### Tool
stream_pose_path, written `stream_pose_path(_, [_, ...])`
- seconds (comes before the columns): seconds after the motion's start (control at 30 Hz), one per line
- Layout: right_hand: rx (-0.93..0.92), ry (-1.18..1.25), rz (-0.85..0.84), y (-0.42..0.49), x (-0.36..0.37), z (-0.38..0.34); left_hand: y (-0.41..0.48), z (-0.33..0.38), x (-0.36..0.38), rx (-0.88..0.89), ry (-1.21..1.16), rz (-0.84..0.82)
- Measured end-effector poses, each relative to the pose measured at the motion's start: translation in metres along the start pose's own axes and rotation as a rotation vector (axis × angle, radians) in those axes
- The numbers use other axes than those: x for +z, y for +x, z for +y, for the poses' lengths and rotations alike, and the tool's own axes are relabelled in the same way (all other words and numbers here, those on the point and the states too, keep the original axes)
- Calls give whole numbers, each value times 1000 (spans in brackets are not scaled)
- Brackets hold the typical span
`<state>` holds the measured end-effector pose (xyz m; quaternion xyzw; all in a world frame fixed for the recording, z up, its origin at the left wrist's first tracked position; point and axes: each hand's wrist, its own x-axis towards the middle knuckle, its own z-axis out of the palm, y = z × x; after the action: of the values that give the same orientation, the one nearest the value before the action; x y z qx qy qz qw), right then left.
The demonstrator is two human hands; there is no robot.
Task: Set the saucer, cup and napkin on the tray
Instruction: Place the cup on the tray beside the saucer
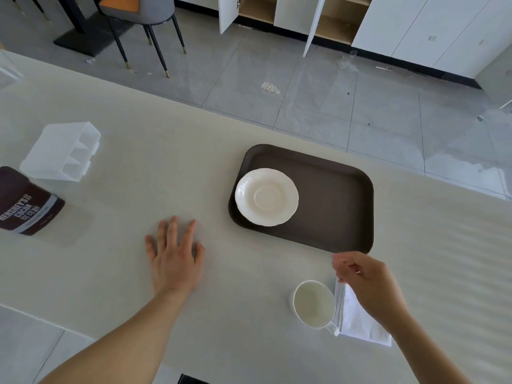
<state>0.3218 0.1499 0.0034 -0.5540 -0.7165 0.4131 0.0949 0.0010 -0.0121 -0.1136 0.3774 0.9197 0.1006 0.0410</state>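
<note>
A dark brown tray (335,206) lies on the pale table, and a cream saucer (266,197) rests on its left side. Close to me, just below the tray, a white cup (314,303) stands upright on the table. A folded white napkin (353,317) lies right beside the cup, partly under my right hand (363,278). That hand hovers over the napkin's far end with its fingers curled; whether it grips the cloth I cannot tell. My left hand (174,250) lies flat on the table left of the tray, fingers spread, holding nothing.
A clear plastic container (62,151) and a brown cocoa pouch (26,203) lie at the table's far left. The table's far edge runs just behind the tray. Beyond it are a tiled floor, a chair (144,20) and open white cabinets.
</note>
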Motion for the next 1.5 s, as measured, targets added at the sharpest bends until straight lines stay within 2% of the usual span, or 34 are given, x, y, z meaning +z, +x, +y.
stream_pose_path(0.17, [-35, -155, -203, -60, -14, 23, 1, 0, 3, 1, -21, 26])
stream_pose_path(0.23, [-17, -226, -220, -68, -10, 32, 0, 0, 3, 2, -26, 26])
stream_pose_path(0.43, [-3, -271, -174, -72, 12, 37, -1, 2, 1, -5, -39, 19])
stream_pose_path(0.6, [-79, -284, -34, -70, 18, 31, -2, 3, -1, -1, -45, 32])
stream_pose_path(1.03, [-222, -236, 195, -9, -13, 7, -3, 7, -5, -10, -56, 18])
stream_pose_path(1.17, [-265, -255, 210, 30, -21, -4, -3, 6, -5, -6, -42, 15])
stream_pose_path(1.5, [-268, -357, 120, 96, -23, -2, -1, 4, -1, 0, -30, 24])
